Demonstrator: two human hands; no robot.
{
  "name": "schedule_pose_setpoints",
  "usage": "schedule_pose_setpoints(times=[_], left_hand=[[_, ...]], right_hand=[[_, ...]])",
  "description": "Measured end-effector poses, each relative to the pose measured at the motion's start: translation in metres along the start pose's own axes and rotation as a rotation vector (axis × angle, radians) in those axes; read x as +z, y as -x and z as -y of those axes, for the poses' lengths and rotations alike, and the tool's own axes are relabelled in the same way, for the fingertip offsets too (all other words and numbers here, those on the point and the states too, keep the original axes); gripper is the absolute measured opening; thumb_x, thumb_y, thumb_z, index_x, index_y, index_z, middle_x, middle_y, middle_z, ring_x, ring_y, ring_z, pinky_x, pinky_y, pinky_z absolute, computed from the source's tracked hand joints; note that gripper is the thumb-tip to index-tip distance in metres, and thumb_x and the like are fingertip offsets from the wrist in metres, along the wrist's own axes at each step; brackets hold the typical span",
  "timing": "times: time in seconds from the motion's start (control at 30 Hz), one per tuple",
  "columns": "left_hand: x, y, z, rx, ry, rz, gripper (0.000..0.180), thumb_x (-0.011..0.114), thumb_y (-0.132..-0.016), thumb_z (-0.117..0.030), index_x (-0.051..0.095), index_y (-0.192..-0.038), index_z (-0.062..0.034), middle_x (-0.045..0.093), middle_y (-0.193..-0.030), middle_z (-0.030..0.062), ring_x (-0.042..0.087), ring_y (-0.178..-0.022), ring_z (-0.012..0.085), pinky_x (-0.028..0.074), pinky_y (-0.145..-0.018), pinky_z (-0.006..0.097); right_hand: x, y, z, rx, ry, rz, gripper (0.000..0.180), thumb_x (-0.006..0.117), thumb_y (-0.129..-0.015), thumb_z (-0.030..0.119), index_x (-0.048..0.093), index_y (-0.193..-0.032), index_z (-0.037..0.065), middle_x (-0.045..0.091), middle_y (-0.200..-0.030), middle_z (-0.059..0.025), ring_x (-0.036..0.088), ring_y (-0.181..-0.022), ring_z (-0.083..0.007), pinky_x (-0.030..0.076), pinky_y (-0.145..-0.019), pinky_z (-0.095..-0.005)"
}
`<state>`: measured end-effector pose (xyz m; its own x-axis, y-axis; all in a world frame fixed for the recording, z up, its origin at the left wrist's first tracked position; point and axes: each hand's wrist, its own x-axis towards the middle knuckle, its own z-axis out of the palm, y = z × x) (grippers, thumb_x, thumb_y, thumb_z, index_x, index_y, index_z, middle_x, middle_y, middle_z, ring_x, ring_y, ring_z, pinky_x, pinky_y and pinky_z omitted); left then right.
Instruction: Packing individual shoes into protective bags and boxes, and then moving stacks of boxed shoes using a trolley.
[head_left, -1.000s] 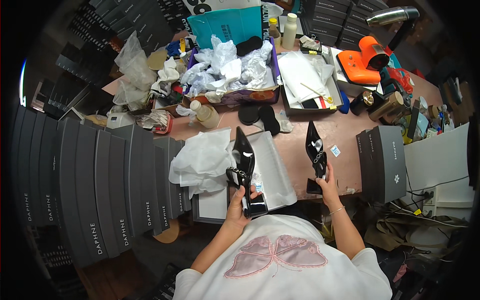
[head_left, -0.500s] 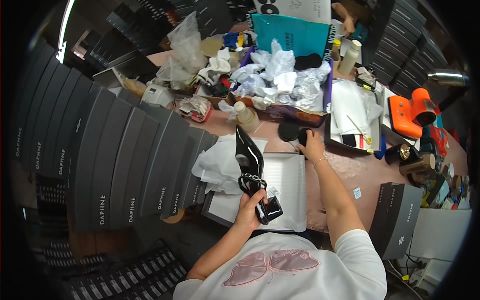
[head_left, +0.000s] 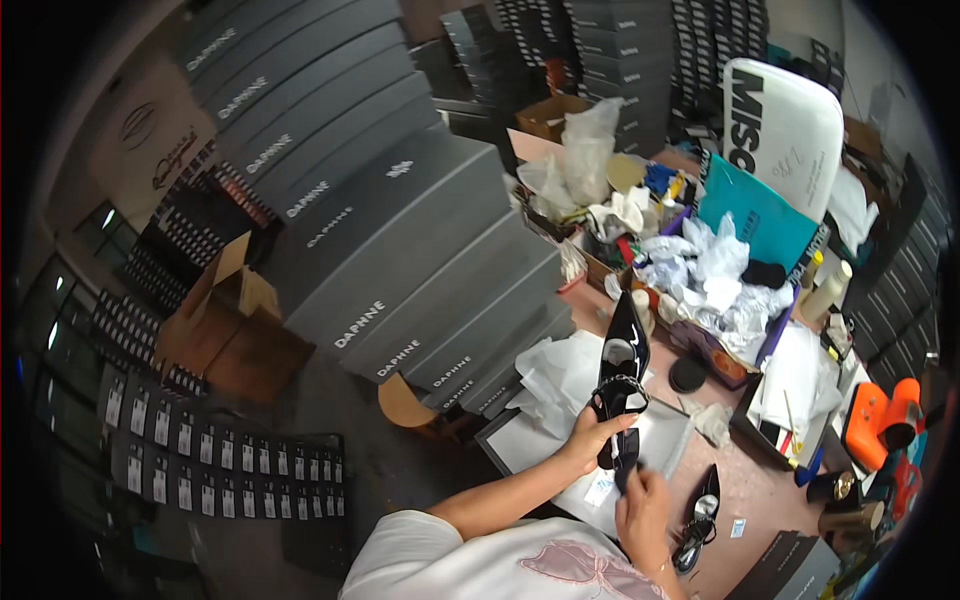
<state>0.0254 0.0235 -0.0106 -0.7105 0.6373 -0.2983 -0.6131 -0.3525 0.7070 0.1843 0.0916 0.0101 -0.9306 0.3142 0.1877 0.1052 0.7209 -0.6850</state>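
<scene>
My left hand (head_left: 590, 443) is closed round the strap and heel end of a glossy black pointed-toe shoe (head_left: 622, 340), with its toe upward. It has a chain-like trim across the strap. Close to the shoe's heel, my right hand (head_left: 645, 508) is closed on a small dark pad (head_left: 624, 474), partly hidden by the fingers. Underneath lies an open shoebox (head_left: 672, 432) with white tissue paper (head_left: 556, 378) spilling over its left side. A matching black shoe (head_left: 700, 522) rests on the pink table, right of my right hand.
Tall stacks of dark grey shoeboxes (head_left: 430, 240) rise at the left. A round black container (head_left: 687, 375) sits on the table (head_left: 745, 490). Behind it stands a bin of crumpled plastic (head_left: 715, 275). An orange tool (head_left: 868, 425) and a tray (head_left: 765, 430) are to the right.
My right hand has come back from the round black container to the shoe's heel, bringing the dark pad. My left hand still holds the shoe. The view has swung left.
</scene>
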Motion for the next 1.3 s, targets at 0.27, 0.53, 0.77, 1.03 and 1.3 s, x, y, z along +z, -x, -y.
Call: schedule_pose_setpoints(times=[0.27, 0.53, 0.77, 1.03, 1.3], left_hand=[[0.004, 0.036, 0.025, -0.037, 0.132, -0.149, 0.017, 0.070, -0.077, -0.023, 0.058, -0.081, -0.0122, 0.054, -0.068, -0.0027, 0.053, -0.062, 0.0074, 0.046, -0.057, 0.023], [-0.047, 0.086, 0.021, 0.001, 0.264, 0.256, 0.049, 0.058, -0.081, -0.017, 0.045, -0.128, -0.0060, 0.055, -0.110, 0.0048, 0.055, -0.084, 0.0087, 0.047, -0.076, 0.025], [-0.097, 0.137, 0.007, -0.029, 0.173, 0.277, 0.047, 0.061, -0.077, -0.023, 0.050, -0.119, -0.0051, 0.058, -0.096, 0.0035, 0.056, -0.090, 0.0132, 0.046, -0.084, 0.029], [-0.106, 0.184, 0.037, -0.248, -0.169, 0.061, 0.027, 0.073, -0.078, -0.013, 0.059, -0.100, -0.0037, 0.061, -0.081, 0.0011, 0.060, -0.072, 0.0092, 0.051, -0.065, 0.025], [-0.080, 0.118, 0.099, -0.151, -0.305, 0.033, 0.039, 0.075, -0.076, -0.012, 0.058, -0.109, -0.0015, 0.063, -0.096, 0.0049, 0.058, -0.081, 0.0101, 0.049, -0.070, 0.027]], right_hand=[[-0.015, 0.014, 0.013, -0.173, -0.086, -0.108, 0.052, 0.052, -0.067, -0.002, 0.055, -0.119, -0.004, 0.050, -0.100, -0.0198, 0.050, -0.092, -0.0347, 0.041, -0.082, -0.0433], [0.046, 0.070, 0.006, 0.605, -1.342, -0.090, 0.029, 0.049, -0.084, 0.012, 0.055, -0.111, 0.002, 0.058, -0.094, -0.0085, 0.061, -0.083, -0.0179, 0.052, -0.070, -0.0292], [0.037, 0.117, 0.061, 0.547, -1.339, 0.368, 0.053, 0.053, -0.070, 0.024, 0.058, -0.114, -0.005, 0.066, -0.096, -0.0141, 0.065, -0.080, -0.0216, 0.053, -0.072, -0.0305], [0.017, 0.106, -0.056, 0.688, -1.141, -0.439, 0.021, 0.050, -0.087, 0.018, 0.059, -0.101, 0.004, 0.062, -0.085, -0.0043, 0.060, -0.069, -0.0136, 0.050, -0.060, -0.0278], [-0.014, 0.037, -0.151, 0.902, -0.700, -0.498, 0.040, 0.056, -0.090, 0.023, 0.049, -0.126, 0.009, 0.057, -0.111, -0.0086, 0.058, -0.084, -0.0167, 0.050, -0.073, -0.0306]])
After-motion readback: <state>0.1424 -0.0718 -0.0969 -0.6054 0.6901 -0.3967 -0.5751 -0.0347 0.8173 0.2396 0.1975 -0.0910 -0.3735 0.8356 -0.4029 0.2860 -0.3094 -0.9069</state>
